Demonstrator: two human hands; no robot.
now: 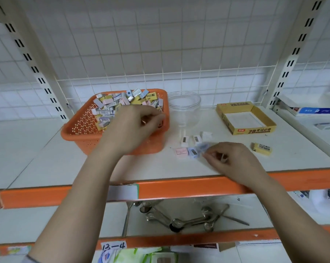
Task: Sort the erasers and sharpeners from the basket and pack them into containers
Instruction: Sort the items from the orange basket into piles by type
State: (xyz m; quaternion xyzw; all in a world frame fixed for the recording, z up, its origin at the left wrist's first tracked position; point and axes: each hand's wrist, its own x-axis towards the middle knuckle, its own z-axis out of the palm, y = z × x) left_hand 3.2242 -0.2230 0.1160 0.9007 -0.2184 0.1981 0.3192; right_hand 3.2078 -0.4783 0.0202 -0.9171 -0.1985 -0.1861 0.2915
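Observation:
An orange perforated basket point(79, 128) on the white shelf holds several wrapped erasers and sharpeners point(111, 105). My left hand point(133, 128) reaches into its right side with curled fingers; what they pinch is hidden. To the right stand a clear plastic jar point(185, 109) and an open yellow cardboard box point(245, 118), both looking empty. Between them lie small sharpeners point(188, 141), a pink one point(181, 151) and a blue one point(193, 152). My right hand point(228, 158) pinches a small bluish piece point(203, 148) beside them. A yellow eraser point(261, 149) lies alone at the right.
The shelf has an orange front rail point(179, 188) and a wire grid back point(160, 54). Slotted uprights stand at both sides. Metal spoons point(188, 219) lie on the lower shelf. Boxes point(312, 109) sit on the neighbouring shelf at right.

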